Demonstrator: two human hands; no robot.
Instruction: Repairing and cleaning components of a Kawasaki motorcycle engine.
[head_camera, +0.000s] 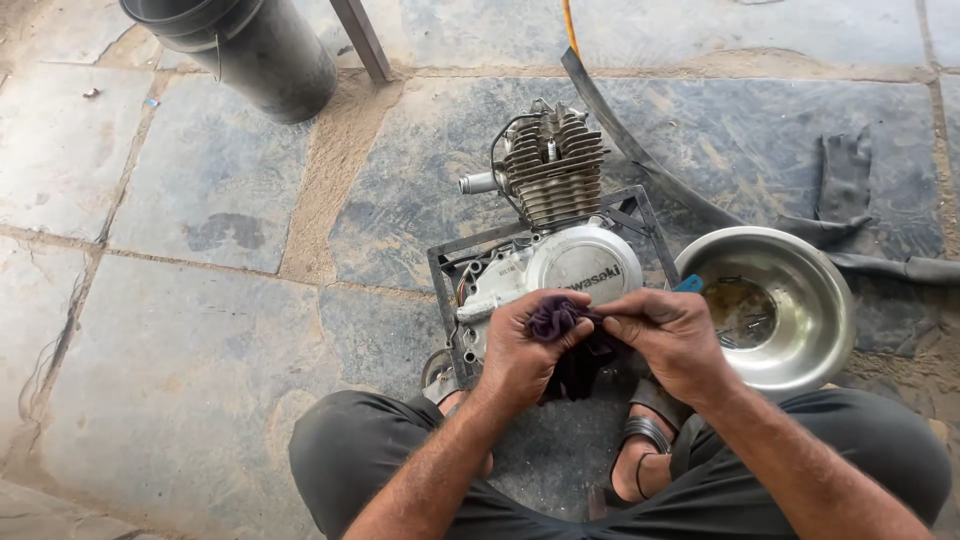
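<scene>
Black bin (255, 45): stands at the upper left on the stone-slab floor (200, 190), tilted in view, well apart from the hands.
Metal bar (362, 38): slants down just right of the bin, its foot on a sandy joint between slabs.
Motorcycle engine (550, 210): sits in a dark square metal frame (440, 275) in the middle of the floor, finned cylinder pointing away from the person, round silver side cover nearest the hands.
Left hand (520, 350): closed around a bunched purple rag (555, 318), fingers curled over it, directly in front of the engine's side cover.
Purple rag: held between both hands, a wad showing above the left fingers and darker folds hanging below, over the person's sandalled foot (640, 450).
Right hand (670, 335): pinching the same rag at its right edge, thumb and fingertips pressed together on the cloth.
Steel bowl (770, 305): just right of the right hand, on the floor, with small metal parts lying in its bottom.
Rubber inner tube (640, 150): a black strip curving from the top centre down behind the bowl and off to the right.
</scene>
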